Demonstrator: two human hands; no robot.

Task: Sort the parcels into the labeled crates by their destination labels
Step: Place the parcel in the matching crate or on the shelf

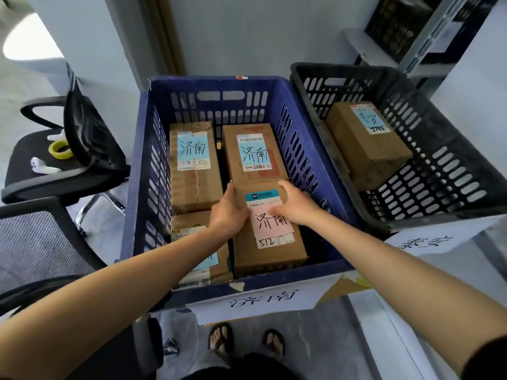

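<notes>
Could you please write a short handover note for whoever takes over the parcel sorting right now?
Hands: left hand and right hand both grip the pink-label parcel, marked 济南.
Where: it is in the near right corner of the blue crate, signed 济南, beside the far left parcel and far right parcel, both 济南, and the near left parcel, label mostly covered by the arm.
The black crate, signed 泰安, shows one blue-label parcel.
Done: this parcel is in its matching crate.
Left: let go; unsorted parcels are not in view.
</notes>
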